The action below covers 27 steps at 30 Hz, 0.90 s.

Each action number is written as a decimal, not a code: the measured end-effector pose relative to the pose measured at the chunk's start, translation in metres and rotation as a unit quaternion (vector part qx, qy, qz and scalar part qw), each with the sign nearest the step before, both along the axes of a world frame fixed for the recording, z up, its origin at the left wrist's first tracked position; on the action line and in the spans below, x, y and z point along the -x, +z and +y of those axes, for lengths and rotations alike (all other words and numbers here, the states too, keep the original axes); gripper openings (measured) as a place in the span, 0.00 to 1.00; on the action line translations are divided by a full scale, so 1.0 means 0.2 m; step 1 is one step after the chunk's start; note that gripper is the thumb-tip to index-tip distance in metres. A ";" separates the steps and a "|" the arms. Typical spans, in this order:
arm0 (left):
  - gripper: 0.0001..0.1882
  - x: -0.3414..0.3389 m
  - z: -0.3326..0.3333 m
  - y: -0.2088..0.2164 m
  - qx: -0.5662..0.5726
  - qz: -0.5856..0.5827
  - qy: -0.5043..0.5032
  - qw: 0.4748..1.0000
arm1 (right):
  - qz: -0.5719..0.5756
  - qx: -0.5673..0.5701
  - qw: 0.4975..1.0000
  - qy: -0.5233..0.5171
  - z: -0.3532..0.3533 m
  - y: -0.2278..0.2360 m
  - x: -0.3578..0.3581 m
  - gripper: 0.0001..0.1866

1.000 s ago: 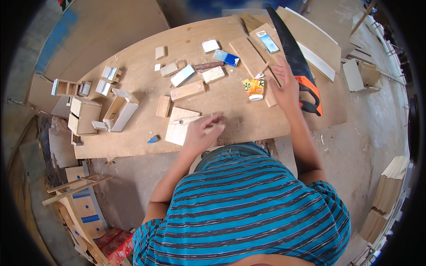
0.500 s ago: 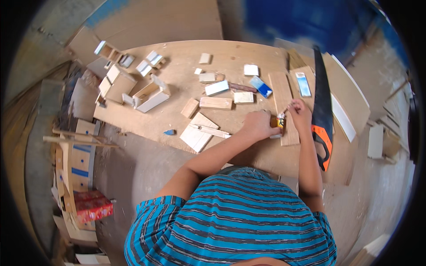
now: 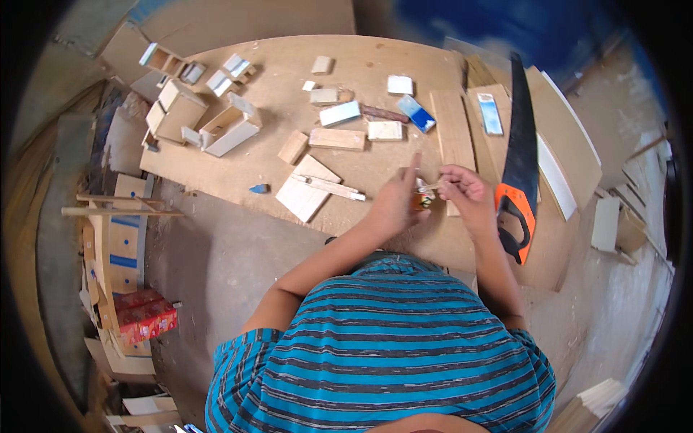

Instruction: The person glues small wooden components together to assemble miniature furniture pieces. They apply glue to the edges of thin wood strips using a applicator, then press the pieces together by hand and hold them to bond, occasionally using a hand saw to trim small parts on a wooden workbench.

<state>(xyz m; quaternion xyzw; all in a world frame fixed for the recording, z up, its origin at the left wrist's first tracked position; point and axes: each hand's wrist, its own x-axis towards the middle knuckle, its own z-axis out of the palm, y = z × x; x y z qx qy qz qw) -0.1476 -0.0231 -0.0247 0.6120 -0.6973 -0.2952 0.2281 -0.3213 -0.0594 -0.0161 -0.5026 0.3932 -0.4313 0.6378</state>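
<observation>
My left hand [image 3: 393,200] is closed round a small container with a yellow and red label [image 3: 423,200], most of it hidden by the fingers. My right hand [image 3: 468,193] pinches a thin pale piece [image 3: 432,186] at the container's white upper end; whether it is a cap or a sliver cannot be made out. Both hands are close together over the near edge of the wooden table [image 3: 249,151]. Just beyond them lies a long flat board [image 3: 453,130]. Left of my left hand, a narrow wood strip [image 3: 330,187] rests across a square pale panel [image 3: 299,206].
A handsaw with an orange handle [image 3: 521,216] lies to the right. Several wood blocks [image 3: 337,139], a blue-and-white block [image 3: 416,114] and a hammer-like brown handle [image 3: 384,113] lie mid-table. Small wooden box pieces [image 3: 231,130] stand at the far left. A blue scrap [image 3: 259,188] sits near the edge.
Both hands, with the small container, have moved left off the long board and toward me. The left index finger now points up. The view has shifted slightly.
</observation>
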 end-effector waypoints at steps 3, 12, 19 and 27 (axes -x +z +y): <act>0.58 -0.07 0.07 -0.04 0.034 0.126 0.012 0.991 | 0.053 0.069 0.996 0.030 0.10 0.10 -0.03 0.12; 0.56 -0.22 0.24 0.08 0.206 0.194 -0.024 0.959 | 0.209 0.349 0.912 0.046 0.25 0.39 -0.14 0.06; 0.61 -0.33 0.29 0.21 0.378 0.159 -0.148 0.900 | 0.202 0.531 0.821 0.054 0.34 0.47 -0.24 0.08; 0.31 -0.53 0.30 0.43 0.278 0.161 -0.253 0.912 | 0.197 0.521 0.828 0.056 0.43 0.64 -0.36 0.08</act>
